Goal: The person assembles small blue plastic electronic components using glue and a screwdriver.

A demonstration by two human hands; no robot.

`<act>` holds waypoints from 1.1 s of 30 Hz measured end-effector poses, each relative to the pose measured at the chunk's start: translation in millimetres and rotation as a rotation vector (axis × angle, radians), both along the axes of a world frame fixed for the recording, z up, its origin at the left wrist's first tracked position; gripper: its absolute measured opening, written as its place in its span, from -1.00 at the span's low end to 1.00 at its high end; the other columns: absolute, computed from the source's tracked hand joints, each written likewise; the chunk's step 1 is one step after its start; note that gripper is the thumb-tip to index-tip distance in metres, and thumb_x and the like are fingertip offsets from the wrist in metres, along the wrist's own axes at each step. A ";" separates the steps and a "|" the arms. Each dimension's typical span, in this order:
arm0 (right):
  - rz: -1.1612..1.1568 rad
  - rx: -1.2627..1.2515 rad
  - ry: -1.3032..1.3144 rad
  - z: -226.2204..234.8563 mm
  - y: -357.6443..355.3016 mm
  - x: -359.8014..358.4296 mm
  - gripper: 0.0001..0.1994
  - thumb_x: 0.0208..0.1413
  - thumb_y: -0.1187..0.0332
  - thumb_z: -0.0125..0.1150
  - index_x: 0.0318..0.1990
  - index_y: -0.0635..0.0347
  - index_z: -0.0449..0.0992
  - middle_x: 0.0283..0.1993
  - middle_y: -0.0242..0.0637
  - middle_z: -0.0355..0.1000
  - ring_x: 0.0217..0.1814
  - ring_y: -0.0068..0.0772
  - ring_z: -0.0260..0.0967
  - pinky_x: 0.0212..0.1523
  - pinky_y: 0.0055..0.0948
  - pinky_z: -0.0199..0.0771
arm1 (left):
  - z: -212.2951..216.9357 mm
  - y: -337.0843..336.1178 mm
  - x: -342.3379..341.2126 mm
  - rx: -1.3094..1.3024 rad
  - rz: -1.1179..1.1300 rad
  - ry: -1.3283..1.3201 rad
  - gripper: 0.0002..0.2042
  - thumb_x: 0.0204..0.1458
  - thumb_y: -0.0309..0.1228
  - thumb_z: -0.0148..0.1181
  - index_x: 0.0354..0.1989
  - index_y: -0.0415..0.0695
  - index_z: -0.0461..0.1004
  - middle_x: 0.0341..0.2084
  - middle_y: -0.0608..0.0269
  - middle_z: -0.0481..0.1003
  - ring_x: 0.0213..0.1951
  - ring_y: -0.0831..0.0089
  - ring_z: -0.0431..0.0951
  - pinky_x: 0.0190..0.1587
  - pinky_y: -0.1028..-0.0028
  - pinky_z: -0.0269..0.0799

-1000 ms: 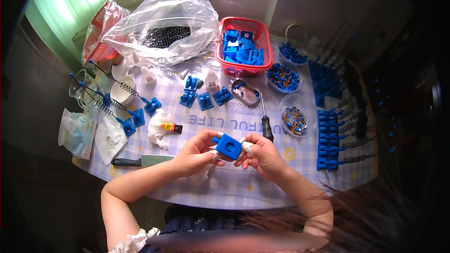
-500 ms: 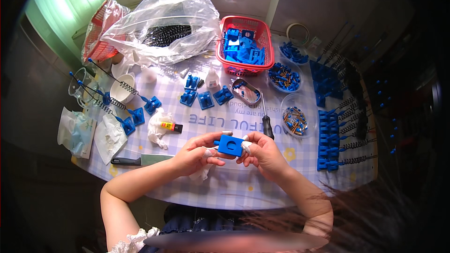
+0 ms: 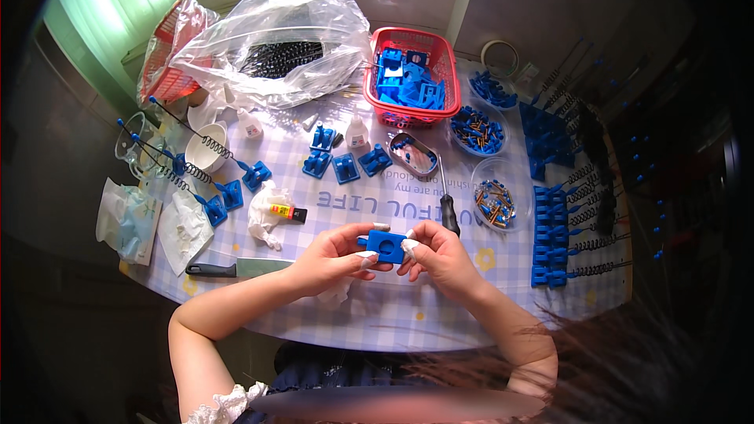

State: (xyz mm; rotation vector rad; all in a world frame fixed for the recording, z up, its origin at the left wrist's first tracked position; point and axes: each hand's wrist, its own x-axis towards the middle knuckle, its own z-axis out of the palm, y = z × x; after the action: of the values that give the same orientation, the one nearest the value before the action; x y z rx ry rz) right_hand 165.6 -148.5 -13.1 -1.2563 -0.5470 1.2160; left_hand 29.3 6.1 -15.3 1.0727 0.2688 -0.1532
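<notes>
Between my two hands, above the near middle of the table, is a blue plastic block [image 3: 386,246] with a round recess in its upward face and a small tab on its left side. My left hand [image 3: 344,255] grips its left end, thumb along the lower edge and fingers behind. White wraps cover some fingertips. My right hand [image 3: 440,257] pinches the right end between thumb and forefinger. A crumpled white tissue [image 3: 336,294] lies under my left hand. Beyond my hands, several blue clip-like parts [image 3: 345,168] stand on the tablecloth.
A knife [image 3: 236,268] lies left of my hands; a screwdriver [image 3: 448,212] lies beyond my right. A red basket [image 3: 454,86] holds blue parts. Clear bowls [image 3: 525,202] hold small fittings. Blue pieces with black springs [image 3: 550,235] line the right side. A plastic bag [image 3: 330,16] stands far left.
My left thumb has shifted right along the block's lower edge. The block has tilted slightly, and its recess now shows rounder. Both hands stay in about the same place.
</notes>
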 end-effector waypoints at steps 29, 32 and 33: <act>-0.030 0.041 -0.167 -7.0 -0.2 -6.4 -0.84 0.02 0.37 0.03 -0.34 0.28 0.29 -0.45 -0.34 0.34 -0.47 -0.62 0.33 -0.53 -0.64 0.37 | -1.9 -1.9 -0.1 0.004 0.000 -0.029 -0.64 0.02 -0.50 -0.07 0.03 -0.18 0.15 -0.22 0.16 0.37 -0.22 0.47 0.44 -0.22 0.56 0.37; -0.035 0.039 -0.172 -6.9 -0.3 -6.9 -0.85 0.02 0.38 0.02 -0.35 0.28 0.28 -0.45 -0.35 0.34 -0.47 -0.63 0.33 -0.52 -0.64 0.37 | -1.9 -2.0 0.2 0.002 0.005 -0.038 -0.64 0.02 -0.51 -0.07 0.02 -0.19 0.15 -0.23 0.15 0.36 -0.22 0.47 0.44 -0.21 0.56 0.37; -0.037 0.036 -0.175 -6.8 -0.1 -7.2 -0.86 0.02 0.38 0.02 -0.36 0.27 0.28 -0.45 -0.35 0.34 -0.47 -0.63 0.33 -0.52 -0.64 0.37 | -2.3 -2.0 -0.1 -0.003 0.008 -0.042 -0.65 0.02 -0.51 -0.07 0.02 -0.20 0.15 -0.23 0.15 0.36 -0.22 0.46 0.44 -0.21 0.56 0.37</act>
State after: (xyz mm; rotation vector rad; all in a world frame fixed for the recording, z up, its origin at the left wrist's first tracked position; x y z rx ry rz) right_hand 158.4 -148.6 -19.9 -1.3435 -0.6675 1.0674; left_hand 29.2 4.1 -17.6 1.0705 0.2356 -0.1236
